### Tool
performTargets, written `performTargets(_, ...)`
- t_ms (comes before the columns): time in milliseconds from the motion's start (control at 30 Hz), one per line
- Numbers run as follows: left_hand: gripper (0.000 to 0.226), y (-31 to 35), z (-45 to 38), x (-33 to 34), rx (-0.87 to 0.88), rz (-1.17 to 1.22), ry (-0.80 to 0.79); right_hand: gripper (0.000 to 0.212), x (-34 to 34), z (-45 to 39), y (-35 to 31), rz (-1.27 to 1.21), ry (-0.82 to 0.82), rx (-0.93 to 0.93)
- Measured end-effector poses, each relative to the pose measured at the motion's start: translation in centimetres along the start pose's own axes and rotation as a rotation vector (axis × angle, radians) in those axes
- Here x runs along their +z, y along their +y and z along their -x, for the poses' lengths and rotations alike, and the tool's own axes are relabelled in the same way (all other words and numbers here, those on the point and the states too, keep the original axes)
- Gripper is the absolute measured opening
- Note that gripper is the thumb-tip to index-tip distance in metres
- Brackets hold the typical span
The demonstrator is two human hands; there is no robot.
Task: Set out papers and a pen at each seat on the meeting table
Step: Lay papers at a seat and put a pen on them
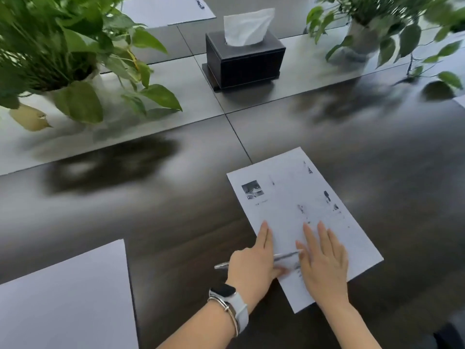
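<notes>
So the printed sheet [299, 217] lies flat on the dark bench [176, 222], rotated a bit so its long axis runs from near-right corner up toward the tissue box [245, 60]. Everything else is easiest to place off that sheet.

Both hands are on its near end. The right hand [324, 260] lies flat on the paper, fingers straight and together, just pressing it down, holding nothing. The left hand [254, 260] sits on the sheet's left edge with the index finger stretched out along the paper; the other fingers look tucked around the pen [281, 256], though that part is blurry, so the grip is a best guess.

The pen is the key bit. It lies crosswise to the sheet's long axis, its tip end over the paper touching the right hand's index finger, its butt end sticking out past the sheet's left edge, beyond the left hand. So the left hand is the one on it, and it probably just needs to be set down on or beside the sheet.

Left of the sheet, well apart, there's a blank sheet [63, 298]. Another paper [166, 10] lies beyond the tissue box, with potted plants [63, 46] either side.
</notes>
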State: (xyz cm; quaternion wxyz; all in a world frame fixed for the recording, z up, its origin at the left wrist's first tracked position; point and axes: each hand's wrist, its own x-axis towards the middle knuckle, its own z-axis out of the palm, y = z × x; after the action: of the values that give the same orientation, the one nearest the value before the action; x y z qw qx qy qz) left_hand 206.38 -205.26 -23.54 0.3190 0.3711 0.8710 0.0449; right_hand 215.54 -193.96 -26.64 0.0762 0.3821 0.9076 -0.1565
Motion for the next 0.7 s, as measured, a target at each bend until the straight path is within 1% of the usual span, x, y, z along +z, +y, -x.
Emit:
performTargets(33, 0.086, 0.5, -0.7, -0.2, 0.0, 0.001, 0.005, 0.063, 0.0, -0.6, 0.6, 0.024, -0.003, -0.002)
performTargets(200, 0.086, 1.6, -2.3, -0.6, 0.027, 0.057, 0.049, 0.057, -1.0, -3.4, 3.1, 0.041, -0.01, 0.053)
performTargets(267, 0.084, 1.4, -2.0, -0.6, 0.023, 0.096, 0.057, 0.062, -1.2, -4.2, 4.1, 0.043, 0.003, 0.072)
performTargets(367, 0.077, -0.1, 0.2, -0.4, -0.011, 0.152, 0.051, 0.068, -1.3, -4.5, 5.0, 0.072, -0.001, 0.056)
performTargets(433, 0.071, -1.8, 2.4, 0.2, -0.034, 0.145, 0.054, 0.07, -1.4, -4.5, 5.1, 0.083, -0.018, 0.063)
performTargets(500, 0.069, -3.9, 4.7, 0.7, -0.1, 0.152, 0.067, 0.072, -1.5, -4.4, 5.0, 0.082, -0.026, 0.074)
performTargets(533, 0.068, -5.1, 5.7, 1.0, -0.141, 0.174, 0.081, 0.073, -1.6, -4.2, 4.8, 0.079, -0.005, 0.064)
performTargets(600, 0.066, -7.6, 7.8, 1.5, -0.225, 0.251, 0.128, 0.069, -1.8, -3.5, 3.3, 0.037, 0.09, 0.017)
performTargets(667, 0.062, -10.3, 9.9, 1.9, -0.297, 0.303, 0.198, 0.064, -2.1, -1.9, 0.2, -0.088, 0.187, -0.019)
performTargets(700, 0.059, -11.7, 11.1, 2.1, -0.34, 0.315, 0.239, 0.063, -2.2, -0.6, -2.1, -0.175, 0.201, -0.03)
